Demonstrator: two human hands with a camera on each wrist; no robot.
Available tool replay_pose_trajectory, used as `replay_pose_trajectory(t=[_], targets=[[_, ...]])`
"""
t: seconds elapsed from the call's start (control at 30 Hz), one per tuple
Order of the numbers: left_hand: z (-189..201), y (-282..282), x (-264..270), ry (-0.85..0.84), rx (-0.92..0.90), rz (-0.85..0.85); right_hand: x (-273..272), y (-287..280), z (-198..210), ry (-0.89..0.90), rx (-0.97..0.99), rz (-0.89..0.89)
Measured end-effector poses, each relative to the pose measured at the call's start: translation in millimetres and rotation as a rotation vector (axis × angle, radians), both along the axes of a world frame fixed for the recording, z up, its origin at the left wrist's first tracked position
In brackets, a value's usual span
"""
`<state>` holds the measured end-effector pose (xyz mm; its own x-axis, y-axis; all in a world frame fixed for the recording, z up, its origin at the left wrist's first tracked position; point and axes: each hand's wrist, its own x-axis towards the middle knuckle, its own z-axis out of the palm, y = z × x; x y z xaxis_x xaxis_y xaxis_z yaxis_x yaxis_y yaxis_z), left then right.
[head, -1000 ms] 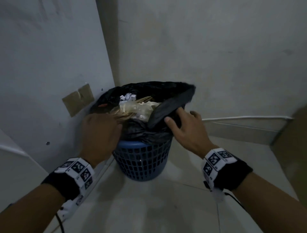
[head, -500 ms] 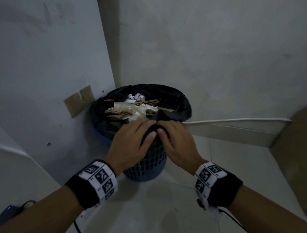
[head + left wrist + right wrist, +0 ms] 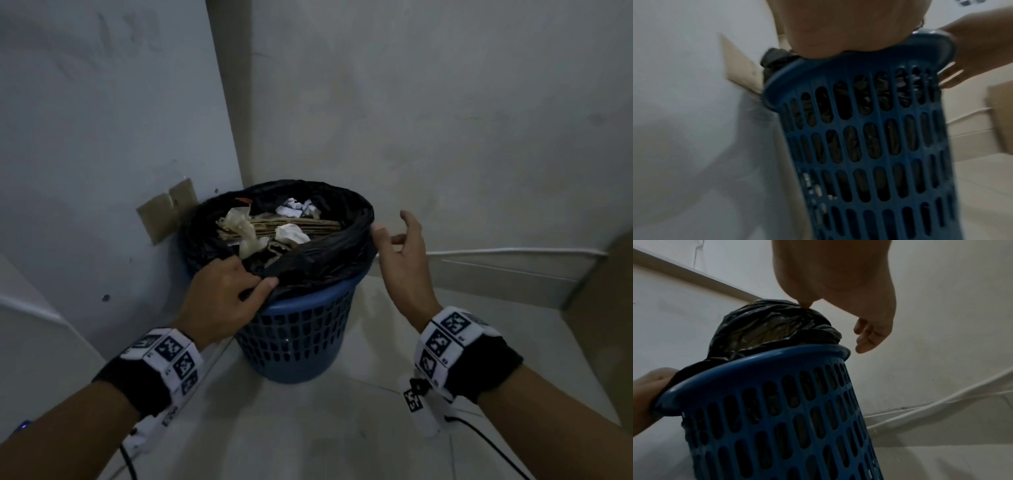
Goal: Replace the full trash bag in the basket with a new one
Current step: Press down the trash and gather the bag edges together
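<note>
A blue slotted basket (image 3: pixel 294 337) stands on the floor in a wall corner. A black trash bag (image 3: pixel 329 245) lines it, filled with crumpled paper and cardboard (image 3: pixel 291 228). My left hand (image 3: pixel 227 289) grips the bag's near-left edge, which is lifted off the rim. My right hand (image 3: pixel 399 245) hovers at the bag's right side with fingers spread. Its thumb tip touches the plastic. The right wrist view shows that thumb on the bunched bag (image 3: pixel 774 327) above the basket (image 3: pixel 777 410). In the left wrist view my palm (image 3: pixel 838 32) sits on the basket's rim (image 3: pixel 859 65).
Walls close in behind and to the left of the basket. A tan wall plate (image 3: pixel 168 212) sits left of it. A white cable (image 3: pixel 513 251) runs along the skirting on the right. A brown panel (image 3: pixel 608 277) stands at far right. Pale floor tiles (image 3: pixel 308 431) lie in front.
Both hands were together at the bag's near edge. My right hand has let go and swung out to the bag's right side. My left hand keeps its hold and has shifted slightly left.
</note>
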<state>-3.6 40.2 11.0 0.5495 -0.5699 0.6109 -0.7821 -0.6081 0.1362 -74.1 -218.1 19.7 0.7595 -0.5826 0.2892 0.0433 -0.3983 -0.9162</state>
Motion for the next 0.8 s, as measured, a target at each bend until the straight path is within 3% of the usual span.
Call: replay_pose_trajectory(t=[0.17,0.23,0.3,0.43,0.6,0.7,0.8], targets=[[4,22,17,-0.071,-0.043,0.062,-3,18,-6,-0.012,-0.684,0.136],[9,22,16,-0.102,-0.099,0.151,-3,28,-16,-0.004,-0.828,0.154],[16,16,8,-0.112,-0.181,0.148,-4,37,-22,-0.007,-0.833,0.123],[28,-8,-17,-0.158,-0.233,-0.013,-11,41,-22,-0.012,-0.93,0.022],[30,-42,-42,-0.016,-0.064,-0.197,-25,48,-19,0.082,-0.936,-0.001],[13,-45,-43,-0.094,0.027,-0.234,-29,38,-12,-0.007,-0.768,0.084],[2,-34,-38,-0.197,0.084,-0.257,-28,26,-10,-0.093,-0.759,0.158]])
